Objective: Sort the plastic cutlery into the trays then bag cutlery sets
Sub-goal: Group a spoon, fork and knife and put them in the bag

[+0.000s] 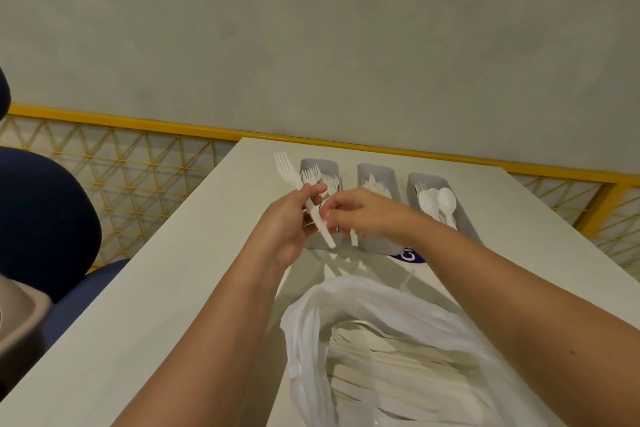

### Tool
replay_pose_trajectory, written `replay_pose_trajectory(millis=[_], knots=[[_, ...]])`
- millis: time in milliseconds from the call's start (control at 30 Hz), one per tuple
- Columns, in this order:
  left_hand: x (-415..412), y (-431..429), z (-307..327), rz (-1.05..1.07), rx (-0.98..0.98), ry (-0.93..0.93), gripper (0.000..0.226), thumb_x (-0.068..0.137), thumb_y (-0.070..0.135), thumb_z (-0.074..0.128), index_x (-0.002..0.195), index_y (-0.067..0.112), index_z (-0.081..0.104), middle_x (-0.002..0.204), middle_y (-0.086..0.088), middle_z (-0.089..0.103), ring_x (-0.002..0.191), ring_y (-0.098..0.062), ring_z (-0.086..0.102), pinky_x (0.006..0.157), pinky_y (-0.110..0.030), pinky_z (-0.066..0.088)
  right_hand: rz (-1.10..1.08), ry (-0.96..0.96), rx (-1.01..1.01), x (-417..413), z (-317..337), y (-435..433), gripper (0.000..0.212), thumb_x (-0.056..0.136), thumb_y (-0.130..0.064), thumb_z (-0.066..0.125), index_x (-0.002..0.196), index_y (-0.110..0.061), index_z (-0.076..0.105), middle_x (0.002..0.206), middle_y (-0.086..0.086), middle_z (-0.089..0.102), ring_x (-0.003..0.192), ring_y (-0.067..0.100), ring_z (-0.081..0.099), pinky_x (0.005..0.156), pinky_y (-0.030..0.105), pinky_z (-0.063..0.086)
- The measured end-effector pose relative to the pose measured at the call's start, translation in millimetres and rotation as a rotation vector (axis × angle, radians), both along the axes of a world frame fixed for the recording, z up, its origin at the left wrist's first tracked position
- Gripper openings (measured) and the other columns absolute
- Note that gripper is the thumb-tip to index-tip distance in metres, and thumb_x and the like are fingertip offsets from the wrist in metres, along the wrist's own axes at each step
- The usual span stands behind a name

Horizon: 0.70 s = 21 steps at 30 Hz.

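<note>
Three grey trays stand in a row at the far end of the white table. The left tray (317, 164) holds forks, the middle tray (375, 172) holds white cutlery that I take for knives, and the right tray (465, 224) holds spoons (438, 199). My left hand (289, 222) grips a white fork (289, 172) by its handle, tines up, in front of the left tray. My right hand (360, 213) pinches a white piece (354, 237) beside that fork's handle, over the near ends of the left and middle trays. A white plastic bag (311, 322) with several cutlery pieces lies open near me.
A purple-and-white label (410, 255) lies on the table (156, 305) just before the trays. A yellow mesh railing (114, 163) runs behind and left of the table. A dark blue chair (45, 218) stands at the left, close to the table edge.
</note>
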<state>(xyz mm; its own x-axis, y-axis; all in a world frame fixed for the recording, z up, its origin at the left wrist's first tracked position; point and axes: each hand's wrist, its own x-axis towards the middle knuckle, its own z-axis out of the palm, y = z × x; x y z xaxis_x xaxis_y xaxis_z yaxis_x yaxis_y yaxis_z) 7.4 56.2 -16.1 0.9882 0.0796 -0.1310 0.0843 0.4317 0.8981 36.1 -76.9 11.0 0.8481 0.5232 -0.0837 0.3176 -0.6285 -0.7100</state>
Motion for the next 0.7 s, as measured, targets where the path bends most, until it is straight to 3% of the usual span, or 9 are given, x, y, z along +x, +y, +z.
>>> replay_pose_trajectory(millis=[100, 200, 333, 467, 600, 700], knots=[[0.9, 1.5, -2.3, 0.012, 0.045, -0.007, 0.034, 0.102, 0.022, 0.033, 0.111, 0.005, 0.061, 0.087, -0.003, 0.048, 0.074, -0.017, 0.052, 0.067, -0.029, 0.049, -0.025, 0.084, 0.044, -9.3, -4.9, 6.9, 0.020, 0.093, -0.020, 0.056, 0.110, -0.010, 0.061, 0.077, 0.003, 0.058, 0.060, 0.010, 0.047, 0.056, 0.019, 0.038], [2.8, 2.7, -3.7, 0.018, 0.095, -0.015, 0.034, 0.102, 0.023, 0.033, 0.114, 0.007, 0.061, 0.088, 0.000, 0.050, 0.076, -0.016, 0.052, 0.066, -0.026, 0.045, -0.012, 0.147, 0.101, -10.1, -5.7, 8.7, 0.011, 0.091, -0.013, 0.058, 0.101, -0.008, 0.060, 0.066, 0.006, 0.047, 0.053, 0.012, 0.039, 0.050, 0.022, 0.032], [3.6, 3.0, -4.6, 0.024, 0.202, -0.014, 0.037, 0.102, 0.032, 0.030, 0.108, 0.014, 0.062, 0.091, 0.001, 0.059, 0.078, -0.014, 0.054, 0.067, -0.024, 0.042, -0.070, 0.149, 0.173, -2.5, -6.6, 12.7, 0.009, 0.092, -0.007, 0.055, 0.086, -0.007, 0.061, 0.058, 0.005, 0.051, 0.050, 0.012, 0.044, 0.048, 0.020, 0.038], [7.7, 9.2, -12.0, 0.079, 0.449, 0.040, 0.033, 0.099, 0.034, 0.034, 0.108, 0.019, 0.062, 0.103, 0.001, 0.060, 0.089, -0.018, 0.049, 0.070, -0.028, 0.037, -0.310, 0.098, 0.182, 20.5, -9.6, 19.0, 0.020, 0.092, -0.006, 0.054, 0.106, 0.007, 0.062, 0.063, 0.008, 0.055, 0.052, 0.013, 0.049, 0.046, 0.018, 0.045], [9.2, 12.3, -17.0, 0.058, 0.443, 0.076, 0.031, 0.099, 0.034, 0.036, 0.107, 0.018, 0.061, 0.097, 0.002, 0.059, 0.086, -0.015, 0.050, 0.072, -0.028, 0.038, -0.387, 0.142, 0.135, 32.6, -14.4, 28.2, 0.025, 0.093, -0.002, 0.051, 0.116, 0.007, 0.057, 0.062, 0.009, 0.052, 0.047, 0.013, 0.046, 0.039, 0.014, 0.044], [11.2, 15.0, -20.8, 0.043, 0.463, 0.079, 0.029, 0.098, 0.034, 0.039, 0.107, 0.017, 0.062, 0.096, 0.002, 0.059, 0.085, -0.014, 0.051, 0.071, -0.028, 0.039, -0.370, 0.142, 0.114, 35.4, -13.7, 30.1, 0.028, 0.094, 0.000, 0.047, 0.121, 0.006, 0.053, 0.065, 0.011, 0.054, 0.049, 0.015, 0.049, 0.045, 0.018, 0.047]])
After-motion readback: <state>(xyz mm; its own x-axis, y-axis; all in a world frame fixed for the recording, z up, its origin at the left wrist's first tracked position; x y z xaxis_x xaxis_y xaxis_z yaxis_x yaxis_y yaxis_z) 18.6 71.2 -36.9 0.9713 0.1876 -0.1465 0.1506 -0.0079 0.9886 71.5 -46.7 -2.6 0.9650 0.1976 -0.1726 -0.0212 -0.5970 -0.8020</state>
